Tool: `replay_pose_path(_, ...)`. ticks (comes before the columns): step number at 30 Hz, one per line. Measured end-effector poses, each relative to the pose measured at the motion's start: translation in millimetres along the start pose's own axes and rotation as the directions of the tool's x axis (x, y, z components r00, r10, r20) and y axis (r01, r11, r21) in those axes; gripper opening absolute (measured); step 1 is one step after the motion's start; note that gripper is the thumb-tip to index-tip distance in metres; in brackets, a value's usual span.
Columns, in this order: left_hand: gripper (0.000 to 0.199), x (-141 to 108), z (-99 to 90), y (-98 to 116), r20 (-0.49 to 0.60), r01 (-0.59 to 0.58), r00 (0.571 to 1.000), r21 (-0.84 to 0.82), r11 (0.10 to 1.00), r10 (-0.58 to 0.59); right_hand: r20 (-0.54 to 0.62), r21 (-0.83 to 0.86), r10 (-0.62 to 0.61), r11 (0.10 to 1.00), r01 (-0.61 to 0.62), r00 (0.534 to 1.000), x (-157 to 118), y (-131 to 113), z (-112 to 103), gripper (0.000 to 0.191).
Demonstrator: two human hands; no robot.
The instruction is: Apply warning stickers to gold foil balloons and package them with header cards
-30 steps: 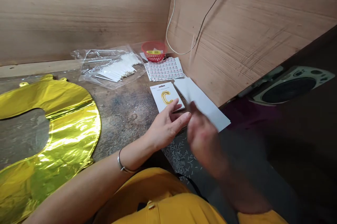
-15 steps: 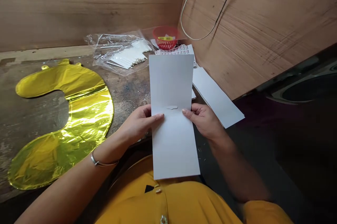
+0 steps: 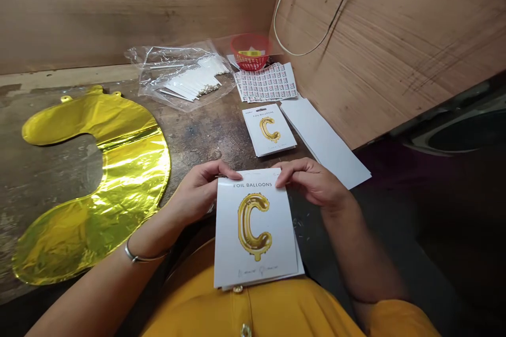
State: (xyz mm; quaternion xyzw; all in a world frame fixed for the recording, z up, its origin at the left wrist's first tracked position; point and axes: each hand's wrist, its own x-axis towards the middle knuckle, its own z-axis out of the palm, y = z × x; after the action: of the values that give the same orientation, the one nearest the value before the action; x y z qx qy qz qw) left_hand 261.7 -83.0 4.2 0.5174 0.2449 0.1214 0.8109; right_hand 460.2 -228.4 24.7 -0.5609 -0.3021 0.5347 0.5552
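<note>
A white "Foil Balloons" card [image 3: 228, 231], folded over and printed with a gold letter C, is held close in front of my body. My left hand [image 3: 201, 189] pinches its upper left corner, thumb and finger at the fold. At the upper right, my right hand [image 3: 310, 184] grips the same folded edge. The card's back half sticks out a little past the front at the lower right. Beyond my hands, a similar folded card [image 3: 256, 134] with a hang slot lies on the table, apparently on top of others.
A gold foil balloon [image 3: 130, 168], flat and C-shaped, covers the left of the table. Behind lie a clear bag of white sticks [image 3: 190, 81], sticker sheets [image 3: 266, 84] and a red basket [image 3: 251, 57]. Blank white cards [image 3: 326, 142] lie along the right edge, by a wooden partition [image 3: 387, 47].
The long flat card has been folded in half toward me, and its printed C side now faces up. Both hands have shifted to the fold. The folded card behind it has come into view.
</note>
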Motion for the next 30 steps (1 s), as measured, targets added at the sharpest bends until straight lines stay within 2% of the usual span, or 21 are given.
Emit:
replay_pose_path(2,0.018,-1,1.7,0,-0.014,-0.090,0.996,0.122,0.989,0.092,-0.013,0.011,-0.034,0.999,0.034,0.999,4,-5,-1,0.014)
replay_pose_path(4,0.009,-1,3.5,0,0.004,-0.220,0.973,0.304,0.927,0.229,-0.028,-0.074,-0.027,0.997,0.025,0.999,8,-9,1,0.030)
replay_pose_path(6,0.004,-2,4.7,1,0.084,-0.343,0.935,0.470,0.813,0.345,-0.006,-0.242,0.013,0.970,-0.014,1.000,11,-10,4,0.029)
replay_pose_path(7,0.007,-2,4.8,2,0.122,-0.375,0.922,0.513,0.773,0.366,0.007,-0.318,0.023,0.948,-0.020,1.000,12,-11,6,0.024)
replay_pose_path(9,0.018,-3,4.3,5,0.126,-0.351,0.934,0.493,0.796,0.334,0.006,-0.407,0.007,0.913,-0.004,1.000,10,-12,8,0.020)
replay_pose_path(11,0.032,-3,3.8,8,0.056,-0.246,0.968,0.386,0.889,0.243,-0.024,-0.457,-0.052,0.889,0.035,0.998,6,-13,9,0.019)
replay_pose_path(13,0.039,-2,4.5,12,0.029,-0.167,0.985,0.350,0.922,0.167,-0.030,-0.512,-0.107,0.856,0.077,0.994,3,-15,9,0.018)
replay_pose_path(17,0.030,0,10.2,15,0.057,-0.194,0.979,0.556,0.808,0.195,0.018,-0.606,-0.175,0.781,0.150,0.984,-2,-20,15,0.017)
replay_pose_path(19,0.031,-1,13.7,13,0.025,-0.206,0.971,0.587,0.783,0.236,0.026,-0.627,-0.198,0.760,0.170,0.980,-5,-20,18,0.019)
replay_pose_path(22,0.032,-5,18.5,1,-0.014,-0.206,0.969,0.507,0.837,0.247,-0.005,-0.629,-0.237,0.756,0.181,0.972,-8,-16,18,0.021)
replay_pose_path(25,0.030,-9,22.1,-15,0.049,-0.186,0.982,0.400,0.897,0.182,-0.051,-0.618,-0.262,0.766,0.175,0.964,-10,-11,13,0.022)
replay_pose_path(30,0.034,-10,23.9,-23,0.047,-0.113,0.994,0.486,0.867,0.103,0.018,-0.695,-0.239,0.695,0.184,0.971,-8,-23,10,0.022)
